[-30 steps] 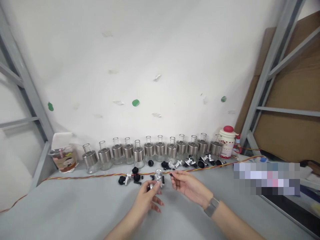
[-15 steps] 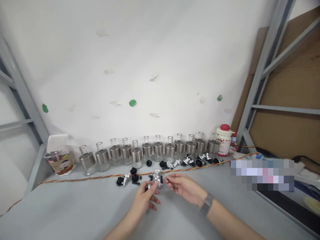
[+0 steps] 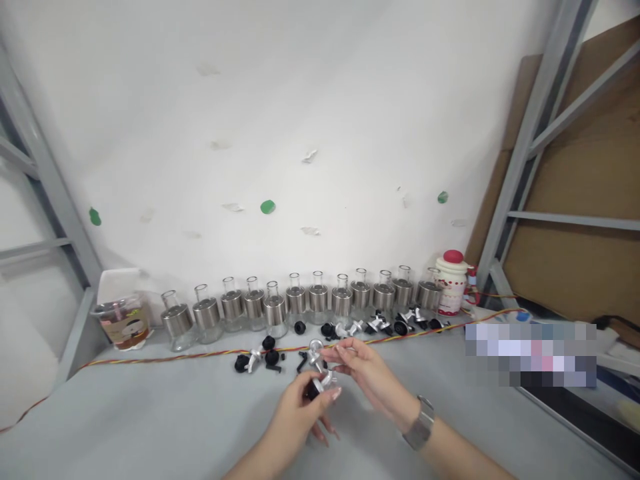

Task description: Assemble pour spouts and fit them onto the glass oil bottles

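Note:
My left hand is closed around a silver pourer spout with a black base, its silver end turned toward the right. Just right of it, my right hand has its fingertips pinched together; whatever lies between them is too small to make out. Another silver spout piece lies on the grey table beyond my hands, with a small black part beside it. To the left sit a silver spout and several black stoppers.
Glass bottles with metal sleeves line the wall. More spouts and black parts lie before them. A red-and-yellow twisted wire crosses the table. At the left is a plastic tub; at the right, a white jar with a red knob.
My left hand has moved slightly right and toward me, showing more of the spout. My right hand has shifted a little right, its fingertips now closer to the spout. The view has moved slightly.

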Demonstrator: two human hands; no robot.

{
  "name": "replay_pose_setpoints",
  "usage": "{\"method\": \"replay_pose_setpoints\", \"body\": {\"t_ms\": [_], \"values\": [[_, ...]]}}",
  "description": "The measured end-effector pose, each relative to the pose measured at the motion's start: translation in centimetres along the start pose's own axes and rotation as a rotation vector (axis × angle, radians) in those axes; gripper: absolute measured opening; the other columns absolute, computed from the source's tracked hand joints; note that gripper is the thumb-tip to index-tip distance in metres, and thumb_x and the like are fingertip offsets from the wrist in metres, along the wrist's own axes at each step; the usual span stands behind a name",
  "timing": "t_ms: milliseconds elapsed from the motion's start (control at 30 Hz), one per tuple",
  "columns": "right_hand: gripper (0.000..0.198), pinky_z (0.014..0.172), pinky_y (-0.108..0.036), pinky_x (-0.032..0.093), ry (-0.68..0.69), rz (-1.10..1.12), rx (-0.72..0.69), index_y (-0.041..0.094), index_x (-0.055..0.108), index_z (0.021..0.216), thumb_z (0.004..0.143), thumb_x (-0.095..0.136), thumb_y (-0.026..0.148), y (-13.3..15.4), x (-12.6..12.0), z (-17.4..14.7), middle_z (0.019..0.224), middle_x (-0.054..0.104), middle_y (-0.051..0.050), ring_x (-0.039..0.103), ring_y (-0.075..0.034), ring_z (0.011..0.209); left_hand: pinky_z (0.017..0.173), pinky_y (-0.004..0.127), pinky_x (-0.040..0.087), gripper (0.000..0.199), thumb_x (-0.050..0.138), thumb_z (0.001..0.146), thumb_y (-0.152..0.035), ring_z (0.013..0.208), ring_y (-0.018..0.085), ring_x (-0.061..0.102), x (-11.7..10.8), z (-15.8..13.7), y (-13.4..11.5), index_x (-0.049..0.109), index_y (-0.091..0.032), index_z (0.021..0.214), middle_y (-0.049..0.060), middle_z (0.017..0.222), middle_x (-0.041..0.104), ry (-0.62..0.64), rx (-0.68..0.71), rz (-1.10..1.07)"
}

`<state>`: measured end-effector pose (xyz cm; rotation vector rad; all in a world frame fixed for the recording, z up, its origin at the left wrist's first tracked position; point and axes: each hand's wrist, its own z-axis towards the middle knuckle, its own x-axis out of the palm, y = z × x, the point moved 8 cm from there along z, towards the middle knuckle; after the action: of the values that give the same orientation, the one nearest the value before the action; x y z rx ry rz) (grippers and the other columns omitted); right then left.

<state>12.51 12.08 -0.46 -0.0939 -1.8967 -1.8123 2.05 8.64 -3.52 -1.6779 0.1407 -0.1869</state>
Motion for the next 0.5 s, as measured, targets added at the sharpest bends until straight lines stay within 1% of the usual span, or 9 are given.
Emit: {"method": "replay_pose_setpoints", "body": {"t_ms": [100,167,267,400,500], "values": [[0.023,0.071,-0.029,0.042,0.112,0.032,0.030,0.017,0.052,0.078,0.071,0.066,0.033,-0.1,1.6,-0.7,0.089,0.069,-0.009,0.061,-0.017,0.084,0.033,0.021,0.043,0.039,0.064,0.064,-0.046,0.042,0.014,0.059,0.3,-0.3,-0.5,0.049,-0.017,0.086,-0.002,0.067,0.056,0.038,0.022,-0.012],[0.021,0.067,-0.029,0.043,0.157,0.057,0.050,0.017,0.052,0.078,0.071,0.066,0.030,-0.3,2.1,-1.0,0.089,0.069,-0.009,0.061,-0.017,0.081,0.034,0.020,0.043,0.037,0.064,0.065,-0.044,0.043,0.013,0.059,0.4,-0.4,-0.9,0.051,-0.017,0.087,-0.001,0.069,0.056,0.048,0.043,-0.014],[0.019,0.066,-0.028,0.043,0.147,0.062,0.057,0.016,0.053,0.075,0.069,0.068,0.027,-0.6,1.8,-0.9,0.087,0.069,-0.008,0.061,-0.016,0.079,0.033,0.019,0.042,0.036,0.064,0.066,-0.044,0.043,0.013,0.059,0.3,-0.3,-1.0,0.052,-0.016,0.086,-0.001,0.069,0.056,0.043,0.069,-0.011],[0.017,0.070,-0.027,0.043,0.141,0.064,0.052,0.015,0.057,0.073,0.067,0.070,0.024,-0.7,1.4,-0.7,0.085,0.069,-0.007,0.061,-0.016,0.081,0.031,0.020,0.040,0.044,0.063,0.062,-0.052,0.042,0.014,0.058,0.2,-0.1,-0.7,0.050,-0.017,0.085,-0.002,0.065,0.056,0.032,0.078,-0.023],[0.016,0.072,-0.028,0.043,0.145,0.068,0.046,0.015,0.060,0.072,0.066,0.071,0.025,-0.6,1.5,-0.7,0.082,0.069,-0.007,0.061,-0.017,0.080,0.032,0.020,0.040,0.048,0.064,0.060,-0.054,0.042,0.014,0.058,0.1,-0.1,-0.6,0.051,-0.017,0.087,-0.002,0.063,0.055,0.015,0.070,-0.045]]}}
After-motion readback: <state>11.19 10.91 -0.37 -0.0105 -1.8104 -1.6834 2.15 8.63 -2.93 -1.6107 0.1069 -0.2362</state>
